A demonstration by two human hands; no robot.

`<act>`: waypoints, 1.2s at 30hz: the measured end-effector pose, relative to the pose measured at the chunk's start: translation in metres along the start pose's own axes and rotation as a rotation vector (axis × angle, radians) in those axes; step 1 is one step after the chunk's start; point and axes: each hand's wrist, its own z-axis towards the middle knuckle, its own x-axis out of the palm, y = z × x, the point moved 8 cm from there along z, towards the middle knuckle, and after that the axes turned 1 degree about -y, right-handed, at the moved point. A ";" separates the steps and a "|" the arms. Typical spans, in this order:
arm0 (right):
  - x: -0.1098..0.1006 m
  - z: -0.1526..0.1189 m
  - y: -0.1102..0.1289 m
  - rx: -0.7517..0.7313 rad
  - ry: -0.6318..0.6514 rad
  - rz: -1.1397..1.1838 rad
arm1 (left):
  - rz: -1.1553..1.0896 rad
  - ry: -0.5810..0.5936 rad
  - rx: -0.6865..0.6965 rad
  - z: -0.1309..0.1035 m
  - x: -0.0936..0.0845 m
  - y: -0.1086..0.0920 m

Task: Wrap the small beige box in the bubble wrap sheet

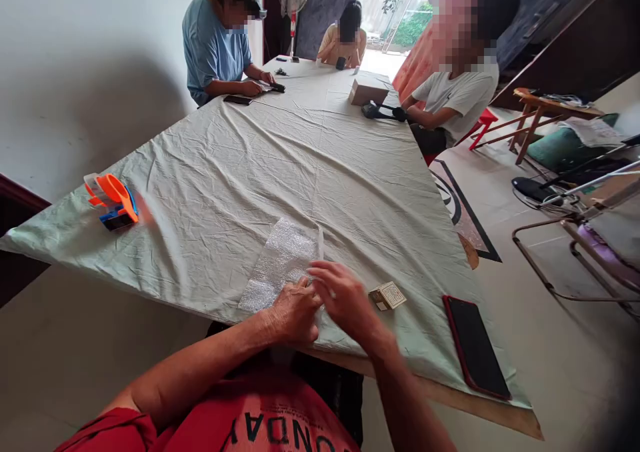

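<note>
A sheet of bubble wrap [283,255] lies flat on the cloth-covered table at its near edge. My left hand [296,309] rests on its lower right part with the fingers curled in; what they hold, if anything, is hidden. Just to the right, my right hand [343,299] reaches over the wrap's right edge, its fingers stretched out beside the left fingertips and slightly blurred. A small printed box [388,296] sits to the right of my right hand, apart from it.
A dark phone with a red edge [475,345] lies near the right corner. An orange and blue tape dispenser [115,202] stands at far left. Three people sit around the far part of the table [280,152], near a brown box [367,93] and a black device [383,111].
</note>
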 end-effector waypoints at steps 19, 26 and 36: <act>0.059 0.002 -0.062 -0.009 0.107 -0.113 | 0.072 -0.211 -0.172 -0.001 -0.022 0.063; 0.048 -0.011 -0.061 -0.006 0.215 -0.131 | 0.082 -0.191 -0.143 -0.005 -0.003 0.091; 0.046 -0.029 -0.057 0.065 0.224 -0.179 | 0.138 -0.154 -0.043 -0.007 -0.025 0.082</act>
